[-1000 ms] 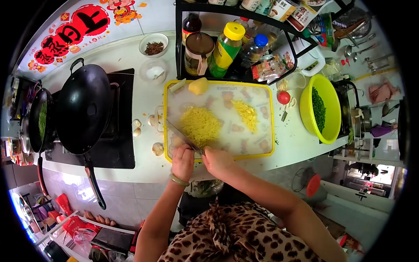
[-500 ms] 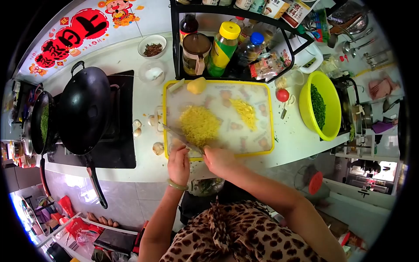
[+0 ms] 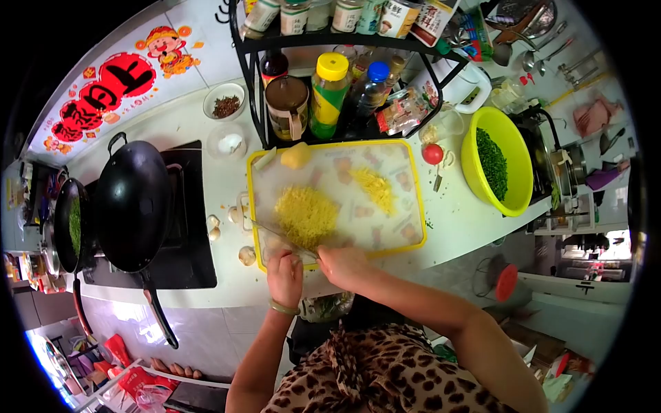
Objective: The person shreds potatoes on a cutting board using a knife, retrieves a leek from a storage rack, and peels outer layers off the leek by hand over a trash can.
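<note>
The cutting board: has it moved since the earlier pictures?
No, not visibly: the cutting board keeps its place against the black rack; only the view shifted.

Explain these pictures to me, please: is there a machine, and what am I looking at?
No machine here, just two bare hands, seen by one head-worn camera looking forward and down. The right hand holds a knife; the left hand is close by, but what it touches is hard to tell. On the yellow-edged cutting board lie a large heap of chopped yellow food and a smaller pile of yellow strips. To the left, a wok stands over a black stove; to the right is a bowl of chopped greens.
</note>
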The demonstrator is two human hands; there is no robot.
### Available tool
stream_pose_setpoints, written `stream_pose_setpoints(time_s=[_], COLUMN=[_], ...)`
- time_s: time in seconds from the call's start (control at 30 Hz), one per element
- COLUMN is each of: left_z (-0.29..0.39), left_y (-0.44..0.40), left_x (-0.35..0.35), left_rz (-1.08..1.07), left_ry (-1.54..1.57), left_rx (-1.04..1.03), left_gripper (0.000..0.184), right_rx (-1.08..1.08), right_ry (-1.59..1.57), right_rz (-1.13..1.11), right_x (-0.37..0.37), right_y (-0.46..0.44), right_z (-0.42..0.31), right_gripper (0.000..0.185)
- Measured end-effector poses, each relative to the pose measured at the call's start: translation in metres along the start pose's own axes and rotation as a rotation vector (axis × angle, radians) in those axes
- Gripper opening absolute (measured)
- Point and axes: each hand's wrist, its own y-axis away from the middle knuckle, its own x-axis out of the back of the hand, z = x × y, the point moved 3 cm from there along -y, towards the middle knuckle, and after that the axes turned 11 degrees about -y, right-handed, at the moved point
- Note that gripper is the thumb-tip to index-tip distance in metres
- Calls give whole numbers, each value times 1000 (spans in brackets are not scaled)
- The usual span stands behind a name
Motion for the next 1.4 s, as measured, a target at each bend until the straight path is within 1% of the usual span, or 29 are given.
stream_pose_setpoints(time_s=[0.07,0.13,0.17,0.23,0.27,0.4,0.47,0.5,0.53,0.6,0.63,0.67,0.7,0.8,0.87,0.93,0.97,1.03,1.07,1.1,1.17,1.3,1.37,1.4], left_z=[5,7,8,14,16,19,10,5,-5,-19,-25,-30,-33,-40,-40,-39,-36,-31,-29,-27,-26,-23,-21,-21], left_y=[-1,-3,-4,-9,-10,-17,-16,-13,-8,3,7,13,15,22,23,23,23,21,22,23,22,18,9,4], left_x=[0,-3,-5,-10,-12,-3,11,15,19,23,26,30,34,43,47,49,48,46,46,46,44,50,56,58], left_rz=[-18,-39,-45,-33,-24,-3,98,96,103,122,138,167,178,191,176,155,148,141,140,139,137,128,190,210], left_ry=[18,36,43,60,61,86,20,20,69,201,268,301,309,347,358,375,382,403,408,413,394,390,422,434], left_rx=[1,5,7,-15,-27,-19,91,84,195,335,405,460,467,509,509,499,492,461,450,439,441,437,426,422], left_gripper=[18,18,18,18,19,18,18,18,18,18,19,19,19,18,16,14,14,13,13,12,12,13,10,10], right_rx=[-16,67,65,14,-49,-95,-51,-13,-14,51,52,43,35,84,102,-31,-30,32,71,72,66,110,152,150], right_ry=[-7,-37,-41,9,48,-30,-43,-50,-52,-34,-41,-40,-38,-56,-47,43,44,30,17,16,101,108,82,82], right_rz=[6,110,119,142,78,87,86,86,93,6,12,-61,-134,-118,-116,-106,-102,9,28,27,-149,-124,-72,-71], right_x=[-1,0,0,12,18,35,41,43,41,28,24,19,14,10,13,27,32,43,44,47,50,28,24,38], right_y=[-2,-7,-10,-17,-16,-11,-3,2,5,12,14,16,17,12,5,-5,-8,-8,-4,2,15,13,1,0], right_z=[6,12,19,21,25,34,31,28,26,18,15,12,10,17,25,35,40,44,43,37,24,42,59,54], right_gripper=[14,15,15,15,18,22,21,20,20,19,19,18,17,16,16,15,15,15,16,16,17,16,14,14])
